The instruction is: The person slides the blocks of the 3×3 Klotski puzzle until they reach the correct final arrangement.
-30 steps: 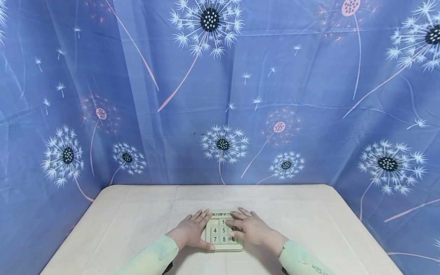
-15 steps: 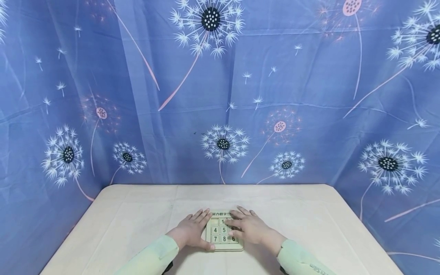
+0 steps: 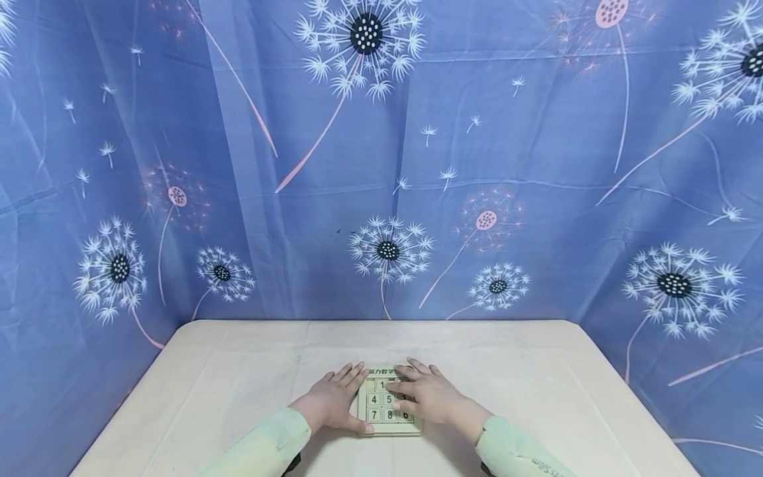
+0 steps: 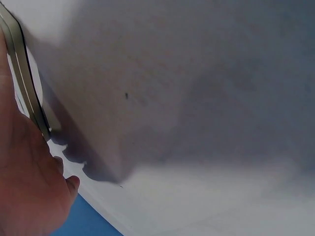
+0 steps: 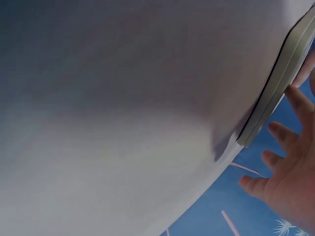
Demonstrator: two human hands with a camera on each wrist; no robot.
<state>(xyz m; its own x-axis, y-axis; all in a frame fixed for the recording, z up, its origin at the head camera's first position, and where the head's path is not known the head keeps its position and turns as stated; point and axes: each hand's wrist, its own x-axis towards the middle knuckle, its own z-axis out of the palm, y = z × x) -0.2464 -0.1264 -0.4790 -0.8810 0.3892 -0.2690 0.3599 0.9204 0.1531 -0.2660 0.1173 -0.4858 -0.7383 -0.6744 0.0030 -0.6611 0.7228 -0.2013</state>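
A pale sliding number puzzle (image 3: 390,429) lies flat on the table, its heading in dark Chinese characters along the far edge. My left hand (image 3: 334,401) lies along its left side, fairly straight fingers by the far corner and thumb on the near-left corner. Over the right half spreads my right hand (image 3: 432,394), one fingertip at the tile 1 (image 3: 381,385) in the far row. Tiles 4, 5, 7 and 8 show plainly; fingers partly cover those to the right. Both wrist views catch only the puzzle's side edge, with the left hand (image 4: 32,182) and right hand (image 5: 295,172) beside it.
A cream cloth covers the table (image 3: 238,358). Blue curtain (image 3: 322,265) printed with dandelions encloses the back and both sides, close to the table's edges.
Tile 1 has slid left toward the gap in the far-left corner, and my right hand has shifted slightly left with it. The left hand keeps its place.
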